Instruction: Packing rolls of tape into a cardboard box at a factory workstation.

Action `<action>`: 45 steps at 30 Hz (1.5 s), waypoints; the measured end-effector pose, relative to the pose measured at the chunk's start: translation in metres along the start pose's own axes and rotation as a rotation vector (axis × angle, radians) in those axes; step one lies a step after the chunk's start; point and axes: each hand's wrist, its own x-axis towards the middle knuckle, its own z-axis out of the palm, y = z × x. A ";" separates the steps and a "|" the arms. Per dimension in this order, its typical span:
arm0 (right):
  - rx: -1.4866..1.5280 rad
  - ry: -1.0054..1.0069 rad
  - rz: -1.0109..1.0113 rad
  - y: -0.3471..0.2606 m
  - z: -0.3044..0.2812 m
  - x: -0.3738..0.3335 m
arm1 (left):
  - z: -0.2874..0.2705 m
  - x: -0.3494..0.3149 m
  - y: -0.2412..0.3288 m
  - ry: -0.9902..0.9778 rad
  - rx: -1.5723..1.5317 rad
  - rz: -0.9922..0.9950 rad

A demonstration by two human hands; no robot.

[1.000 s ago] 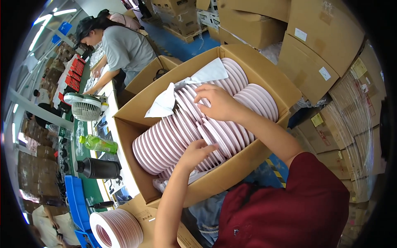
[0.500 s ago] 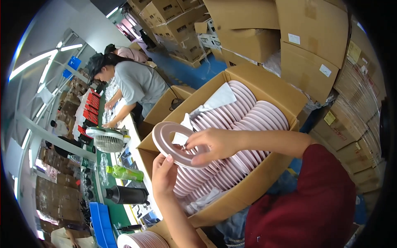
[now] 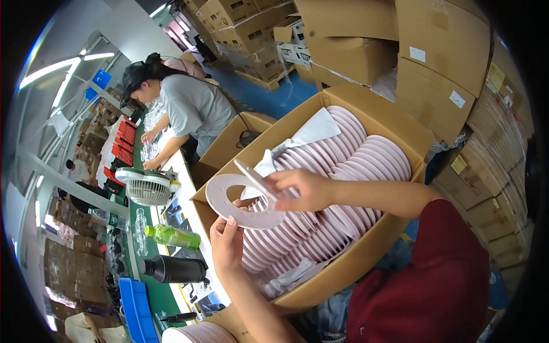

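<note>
An open cardboard box (image 3: pixel 366 251) in front of me holds rows of thin pink ring discs (image 3: pixel 349 166) standing on edge, with a white paper sheet (image 3: pixel 311 131) on top at the back. My left hand (image 3: pixel 227 243) grips the lower edge of one flat pink ring (image 3: pixel 226 197), held up above the box's left corner. My right hand (image 3: pixel 300 188) pinches a second pink ring (image 3: pixel 253 176), seen edge-on, just above and against the first.
A person in a grey shirt (image 3: pixel 191 106) works at the long bench to the left. On the bench stand a small fan (image 3: pixel 146 188), a green bottle (image 3: pixel 171 235) and a black flask (image 3: pixel 171 268). More pink rings (image 3: pixel 194 334) are stacked below. Cartons (image 3: pixel 434 86) are piled behind.
Both hands were down among the discs in the box. They have come up and to the left with pink rings, which are now parted, one in each hand.
</note>
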 end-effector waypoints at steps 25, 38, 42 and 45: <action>0.472 0.157 0.140 0.020 -0.019 -0.006 | 0.007 -0.011 0.017 0.129 0.546 0.364; 0.427 0.142 0.113 0.002 -0.023 -0.006 | 0.006 -0.008 0.017 0.175 0.048 0.311; 0.436 0.140 0.119 0.007 -0.023 -0.006 | 0.005 -0.011 0.012 0.198 -0.067 0.300; 0.429 0.136 0.105 0.004 -0.024 -0.007 | 0.001 -0.012 0.011 0.117 0.083 0.357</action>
